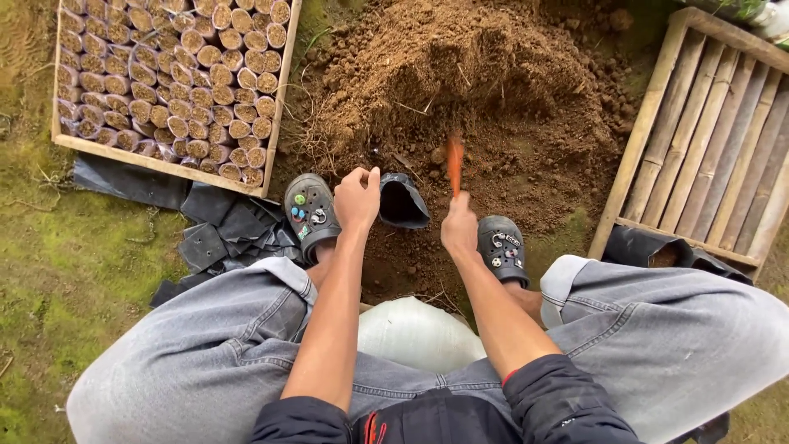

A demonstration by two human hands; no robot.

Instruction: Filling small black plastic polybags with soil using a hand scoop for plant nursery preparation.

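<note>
My left hand (357, 198) grips the rim of a small black plastic grow bag (403, 202), holding its mouth open toward the soil. My right hand (459, 228) is closed around an orange-handled tool (454, 162) that points away from me into the loose brown soil heap (460, 74). The tool's working end is blurred and partly sunk in the dirt. Both hands hover low between my feet, which wear dark clogs (310, 209) with small charms. A white sack (415, 333) lies between my knees.
A bamboo tray (275, 115) at the upper left is packed with several soil-filled bags. A second bamboo-slat tray (707, 131) stands at the right, bare of bags. Flat black plastic bags (226, 234) lie piled at my left foot. Mossy ground spreads to the left.
</note>
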